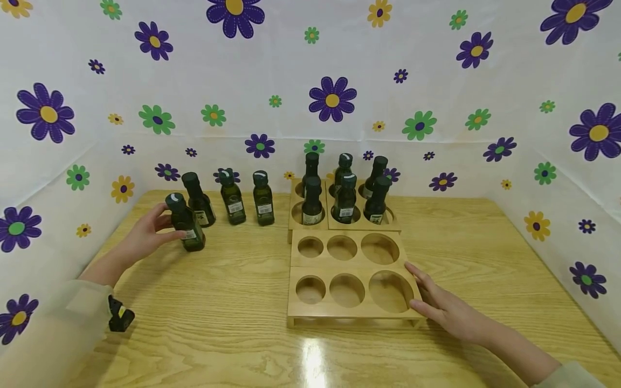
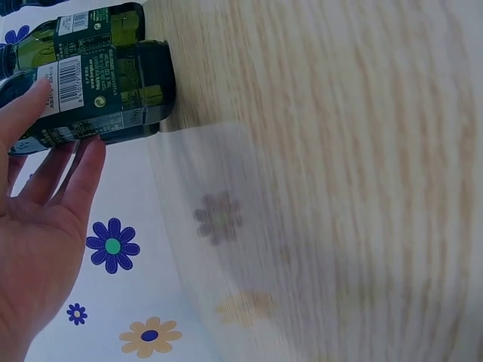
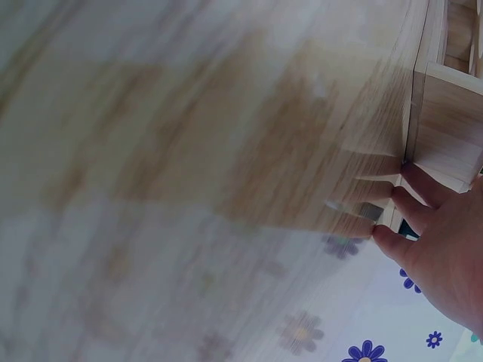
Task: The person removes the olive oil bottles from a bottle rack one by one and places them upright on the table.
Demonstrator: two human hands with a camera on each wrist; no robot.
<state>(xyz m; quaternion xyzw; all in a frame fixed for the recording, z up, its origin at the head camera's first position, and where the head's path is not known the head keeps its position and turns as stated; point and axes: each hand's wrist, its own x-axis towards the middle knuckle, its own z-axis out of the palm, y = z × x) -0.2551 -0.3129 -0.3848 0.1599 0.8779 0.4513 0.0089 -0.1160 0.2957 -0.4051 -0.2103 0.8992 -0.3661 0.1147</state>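
Note:
My left hand [image 1: 150, 235] grips a small dark green glass bottle [image 1: 188, 222] with a black cap, thumb in front and fingers behind. In the left wrist view, a barcode label shows on this bottle [image 2: 90, 94]. Its base is close to the tabletop; whether it touches cannot be told. My right hand [image 1: 448, 310] rests on the right side of a stepped wooden bottle rack [image 1: 351, 311], fingertips against its side and thumb near the front corner. The right wrist view has the fingers [image 3: 411, 207] low by the table at the rack's side wall [image 3: 449, 124]. Round holes of several sizes are bare in its front part.
Several dark bottles [image 1: 346, 202] stand in the rack's rear section [image 1: 297, 218]. Left of it, a slim dark bottle [image 1: 200, 202] and two green bottles [image 1: 234, 199] stand on the wooden table [image 1: 218, 312]. A flower-print cloth [image 1: 271, 70] encloses the back and sides.

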